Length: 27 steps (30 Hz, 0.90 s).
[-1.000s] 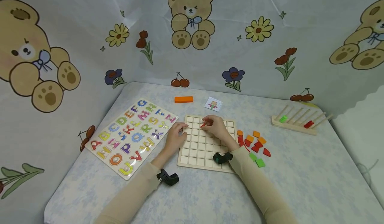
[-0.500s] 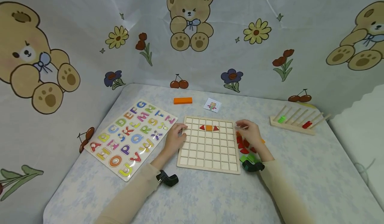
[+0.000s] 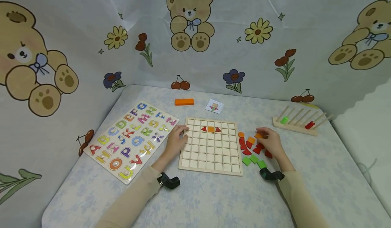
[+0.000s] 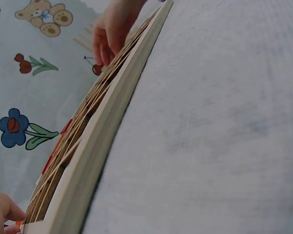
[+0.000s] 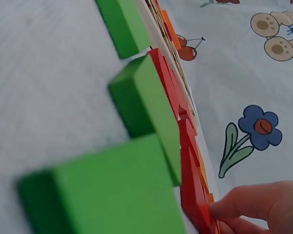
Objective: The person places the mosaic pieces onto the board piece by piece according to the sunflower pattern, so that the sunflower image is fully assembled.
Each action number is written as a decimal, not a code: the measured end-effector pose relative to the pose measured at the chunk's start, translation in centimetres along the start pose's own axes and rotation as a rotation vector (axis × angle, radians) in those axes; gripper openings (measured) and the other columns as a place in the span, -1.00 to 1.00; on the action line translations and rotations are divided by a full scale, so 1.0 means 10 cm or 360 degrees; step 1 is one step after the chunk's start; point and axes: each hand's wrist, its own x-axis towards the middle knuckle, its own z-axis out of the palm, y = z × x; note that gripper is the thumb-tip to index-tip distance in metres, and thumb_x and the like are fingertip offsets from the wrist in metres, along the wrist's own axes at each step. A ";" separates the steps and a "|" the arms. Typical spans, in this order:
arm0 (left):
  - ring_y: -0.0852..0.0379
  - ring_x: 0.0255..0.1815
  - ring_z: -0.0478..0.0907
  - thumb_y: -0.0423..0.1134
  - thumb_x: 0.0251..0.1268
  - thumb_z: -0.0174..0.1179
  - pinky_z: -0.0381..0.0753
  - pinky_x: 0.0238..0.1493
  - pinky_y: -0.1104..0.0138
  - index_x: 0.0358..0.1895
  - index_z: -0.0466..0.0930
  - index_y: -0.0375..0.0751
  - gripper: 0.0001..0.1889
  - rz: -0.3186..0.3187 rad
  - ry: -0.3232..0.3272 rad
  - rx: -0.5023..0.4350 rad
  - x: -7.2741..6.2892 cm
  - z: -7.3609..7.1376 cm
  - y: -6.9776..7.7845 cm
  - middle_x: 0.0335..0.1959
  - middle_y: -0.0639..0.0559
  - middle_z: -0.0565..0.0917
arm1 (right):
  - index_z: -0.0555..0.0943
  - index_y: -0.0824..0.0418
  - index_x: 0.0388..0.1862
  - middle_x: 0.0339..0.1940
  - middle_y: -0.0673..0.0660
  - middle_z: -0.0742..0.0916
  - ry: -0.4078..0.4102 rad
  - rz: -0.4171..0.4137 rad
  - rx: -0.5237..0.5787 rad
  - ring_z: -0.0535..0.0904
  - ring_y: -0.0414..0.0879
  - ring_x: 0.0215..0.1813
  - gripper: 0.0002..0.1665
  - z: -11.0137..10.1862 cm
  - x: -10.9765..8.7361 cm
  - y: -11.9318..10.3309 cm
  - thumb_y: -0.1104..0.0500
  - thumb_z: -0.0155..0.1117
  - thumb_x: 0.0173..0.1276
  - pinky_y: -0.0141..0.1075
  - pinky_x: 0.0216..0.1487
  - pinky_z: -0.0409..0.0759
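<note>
A wooden grid board lies at the table's middle. In its second row from the back, an orange square sits between two red triangles. My left hand rests its fingertips at the board's left edge; its thumb shows there in the left wrist view. Right of the board, my right hand has thumb and forefinger around an orange square piece. Loose red pieces, an orange round piece and green squares lie beside that hand.
An alphabet puzzle board lies on the left. Behind the grid board are an orange bar and a small picture card. A wooden peg rack with green and red beads stands at the back right.
My right hand has left the grid board and moved right to the loose pieces, uncovering the orange square and red triangles. The left hand stays at the board's edge.
</note>
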 end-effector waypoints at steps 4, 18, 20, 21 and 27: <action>-0.11 0.20 0.54 -0.48 0.22 0.14 0.53 0.27 0.08 0.04 0.64 -0.37 -0.69 -0.0012 -0.0003 -0.0004 0.00 -0.01 0.01 0.15 -0.22 0.57 | 0.51 0.47 0.22 0.13 0.47 0.63 0.0052 0.0046 0.0046 0.56 0.30 0.13 -0.49 0.01 0.03 -0.05 0.44 0.22 0.26 0.10 0.16 0.60; -0.09 0.21 0.54 -0.47 0.24 0.13 0.53 0.28 0.09 0.06 0.64 -0.35 -0.68 0.0015 -0.0014 -0.0008 0.00 -0.02 -0.02 0.15 -0.19 0.56 | 0.55 0.48 0.16 0.07 0.45 0.66 -0.0276 -0.0404 0.0425 0.57 0.33 0.13 -0.54 0.78 0.15 -1.05 0.46 0.30 0.26 0.11 0.22 0.56; -0.09 0.21 0.54 -0.47 0.24 0.13 0.53 0.28 0.09 0.06 0.64 -0.34 -0.68 0.0009 -0.0016 -0.0011 0.01 -0.02 -0.01 0.15 -0.19 0.56 | 0.56 0.46 0.15 0.05 0.43 0.68 -0.0353 -0.0435 0.0436 0.59 0.30 0.11 -0.54 0.91 0.16 -1.17 0.44 0.33 0.24 0.09 0.19 0.59; -0.09 0.20 0.54 -0.47 0.24 0.14 0.53 0.28 0.09 0.06 0.64 -0.34 -0.68 0.0008 -0.0017 -0.0012 0.01 -0.01 -0.01 0.15 -0.19 0.57 | 0.57 0.45 0.15 0.04 0.41 0.69 -0.0378 -0.0447 0.0426 0.59 0.28 0.10 -0.54 0.96 0.17 -1.21 0.44 0.33 0.24 0.08 0.17 0.60; -0.09 0.20 0.55 -0.47 0.24 0.14 0.53 0.29 0.10 0.05 0.64 -0.34 -0.69 0.0002 -0.0009 -0.0016 0.01 -0.01 -0.02 0.14 -0.18 0.57 | 0.60 0.43 0.11 0.04 0.36 0.70 -0.0455 -0.0498 0.0417 0.61 0.24 0.11 -0.54 1.18 0.19 -1.33 0.53 0.23 0.20 0.06 0.16 0.60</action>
